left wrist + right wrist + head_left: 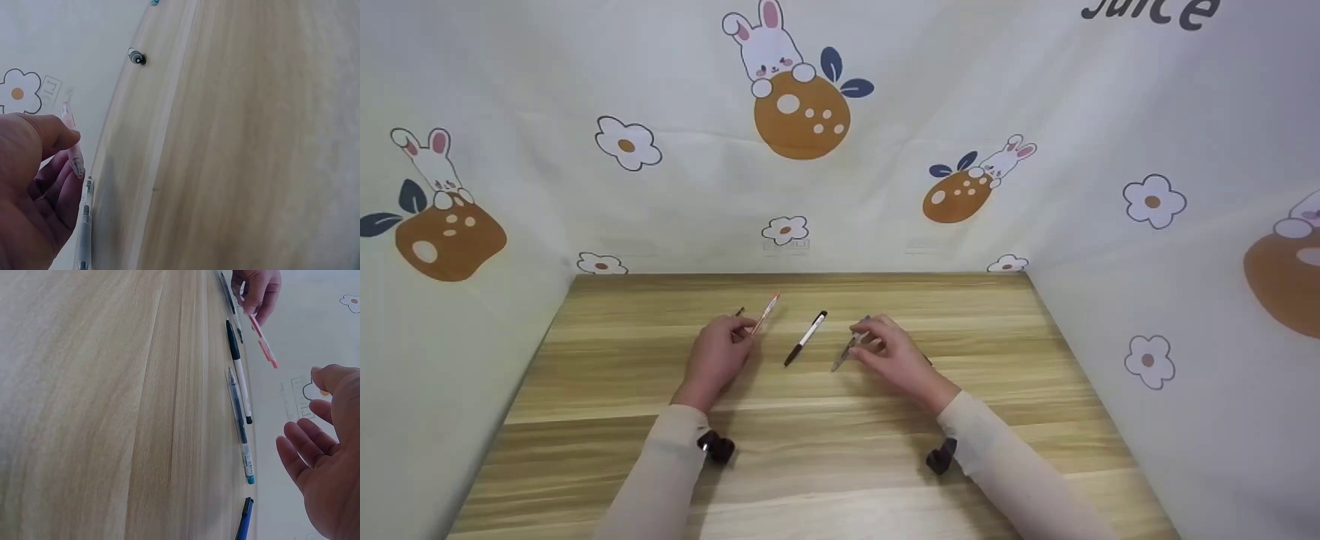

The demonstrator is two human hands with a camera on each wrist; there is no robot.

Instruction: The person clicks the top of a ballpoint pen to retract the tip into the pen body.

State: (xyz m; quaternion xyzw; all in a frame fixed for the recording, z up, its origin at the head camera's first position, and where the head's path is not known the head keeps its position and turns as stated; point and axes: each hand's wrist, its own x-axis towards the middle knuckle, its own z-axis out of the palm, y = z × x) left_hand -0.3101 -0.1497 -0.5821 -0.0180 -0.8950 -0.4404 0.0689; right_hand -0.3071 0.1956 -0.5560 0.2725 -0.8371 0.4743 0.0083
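My left hand (pixel 718 354) pinches a red pen (pixel 766 313) between thumb and fingers, its red end pointing up and away. Behind that hand a dark pen (pixel 739 311) is mostly hidden. To the right lies a white pen with black ends (pixel 806 339). Over a clear pen (pixel 841 360) hovers my right hand (pixel 889 351), fingers loosely bent and apart; in the right wrist view this hand (pixel 332 450) holds nothing, and the clear pen (pixel 241 424) with a teal end lies on the table away from it.
A blue pen (pixel 245 520) lies at the bottom of the right wrist view, largely hidden by the right hand in the head view. The wooden table (pixel 825 450) is bounded by cloth walls (pixel 675 202) printed with rabbits, oranges and flowers.
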